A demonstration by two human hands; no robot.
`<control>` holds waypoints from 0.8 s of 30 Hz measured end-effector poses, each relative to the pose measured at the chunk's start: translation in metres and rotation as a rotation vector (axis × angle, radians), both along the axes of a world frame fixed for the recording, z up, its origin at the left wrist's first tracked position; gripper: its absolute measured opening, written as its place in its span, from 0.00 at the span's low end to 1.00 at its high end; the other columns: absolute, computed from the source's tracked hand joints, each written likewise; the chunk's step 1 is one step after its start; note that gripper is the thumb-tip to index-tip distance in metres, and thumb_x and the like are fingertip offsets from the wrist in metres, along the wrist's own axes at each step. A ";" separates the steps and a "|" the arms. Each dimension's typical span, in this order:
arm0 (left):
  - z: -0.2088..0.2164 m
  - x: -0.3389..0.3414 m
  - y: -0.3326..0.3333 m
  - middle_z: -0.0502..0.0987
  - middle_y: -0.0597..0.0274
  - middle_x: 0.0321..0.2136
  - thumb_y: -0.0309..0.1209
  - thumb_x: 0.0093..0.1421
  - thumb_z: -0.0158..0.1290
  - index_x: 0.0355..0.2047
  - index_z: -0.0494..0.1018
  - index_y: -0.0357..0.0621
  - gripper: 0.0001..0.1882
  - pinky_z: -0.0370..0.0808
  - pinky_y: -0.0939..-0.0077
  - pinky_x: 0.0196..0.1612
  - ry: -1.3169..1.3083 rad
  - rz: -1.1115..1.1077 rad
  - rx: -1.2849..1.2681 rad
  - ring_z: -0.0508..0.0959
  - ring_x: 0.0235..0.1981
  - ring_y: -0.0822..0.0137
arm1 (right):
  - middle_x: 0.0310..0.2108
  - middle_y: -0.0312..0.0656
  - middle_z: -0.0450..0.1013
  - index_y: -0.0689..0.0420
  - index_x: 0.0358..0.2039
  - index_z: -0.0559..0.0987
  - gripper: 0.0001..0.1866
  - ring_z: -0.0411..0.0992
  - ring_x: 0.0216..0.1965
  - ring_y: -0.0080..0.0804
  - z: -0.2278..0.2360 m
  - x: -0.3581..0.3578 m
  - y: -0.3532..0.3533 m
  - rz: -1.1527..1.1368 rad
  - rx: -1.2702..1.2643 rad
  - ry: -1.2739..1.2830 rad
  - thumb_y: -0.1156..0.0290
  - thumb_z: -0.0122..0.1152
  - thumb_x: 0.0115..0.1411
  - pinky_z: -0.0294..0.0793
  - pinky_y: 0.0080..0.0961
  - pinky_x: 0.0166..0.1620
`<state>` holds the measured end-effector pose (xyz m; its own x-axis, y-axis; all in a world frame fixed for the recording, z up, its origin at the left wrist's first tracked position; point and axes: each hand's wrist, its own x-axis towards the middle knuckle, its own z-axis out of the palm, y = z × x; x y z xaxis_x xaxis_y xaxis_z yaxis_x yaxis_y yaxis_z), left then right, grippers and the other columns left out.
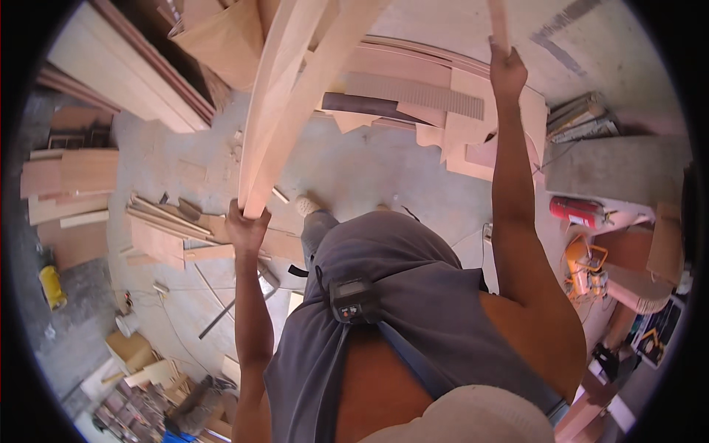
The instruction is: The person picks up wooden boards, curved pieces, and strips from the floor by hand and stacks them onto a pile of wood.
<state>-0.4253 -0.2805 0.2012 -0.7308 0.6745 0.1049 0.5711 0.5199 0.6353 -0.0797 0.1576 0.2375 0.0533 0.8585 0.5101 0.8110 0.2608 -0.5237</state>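
Observation:
My left hand (247, 227) is closed around the near end of long, pale wooden boards (284, 118). They rise away from me and run out of view at the top, with at least two lying against each other. Off to the right, my raised right hand (508, 74) grips a narrow wooden strip (498, 21), whose far end leaves the picture. Its fingers wrap round the strip near its lower end. The two hands are well apart, both arms stretched forward.
Wooden sheets (413, 77) lean stacked along the far wall. More long panels (140, 55) stand at the far left. Offcuts (166, 232) lie on the floor to my left. At the right are a red fire extinguisher (576, 212) and an orange-framed tool (586, 266).

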 end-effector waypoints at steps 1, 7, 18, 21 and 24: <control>0.004 0.004 0.024 0.73 0.47 0.19 0.31 0.37 0.59 0.24 0.66 0.37 0.16 0.71 0.65 0.25 0.024 -0.051 0.019 0.75 0.20 0.51 | 0.18 0.50 0.73 0.62 0.27 0.77 0.23 0.74 0.25 0.45 0.003 0.017 0.007 0.003 0.007 0.153 0.50 0.58 0.53 0.71 0.35 0.30; 0.050 -0.009 0.163 0.73 0.50 0.23 0.30 0.35 0.62 0.25 0.68 0.40 0.17 0.71 0.64 0.30 0.137 -0.320 0.111 0.75 0.25 0.51 | 0.21 0.44 0.74 0.68 0.29 0.75 0.23 0.73 0.26 0.33 -0.042 0.068 0.052 -0.073 0.131 0.792 0.55 0.55 0.57 0.69 0.26 0.34; 0.027 -0.093 0.334 0.75 0.52 0.24 0.28 0.37 0.60 0.27 0.73 0.43 0.13 0.73 0.66 0.30 0.239 -0.787 0.068 0.77 0.26 0.53 | 0.41 0.52 0.71 0.68 0.44 0.66 0.26 0.71 0.40 0.38 -0.150 0.116 0.061 -0.525 -0.156 1.483 0.53 0.41 0.63 0.69 0.37 0.40; 0.019 -0.070 0.395 0.76 0.52 0.25 0.31 0.38 0.59 0.29 0.73 0.42 0.15 0.74 0.66 0.31 0.258 -0.886 -0.047 0.77 0.26 0.53 | 0.53 0.49 0.63 0.62 0.50 0.62 0.28 0.63 0.52 0.41 -0.156 0.109 0.069 -0.506 -0.216 1.595 0.49 0.31 0.65 0.65 0.51 0.45; 0.006 -0.059 0.433 0.76 0.54 0.26 0.32 0.40 0.59 0.31 0.74 0.42 0.16 0.73 0.66 0.32 0.232 -0.959 -0.191 0.77 0.27 0.54 | 0.51 0.47 0.64 0.59 0.46 0.64 0.25 0.68 0.48 0.43 -0.152 0.082 0.087 -0.290 0.026 1.687 0.49 0.33 0.64 0.70 0.48 0.45</control>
<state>-0.4844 0.1523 0.2074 0.1548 0.9879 0.0044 0.9010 -0.1430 0.4095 0.0023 0.2441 0.0858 0.6471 0.7174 -0.2580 -0.5753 0.2374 -0.7828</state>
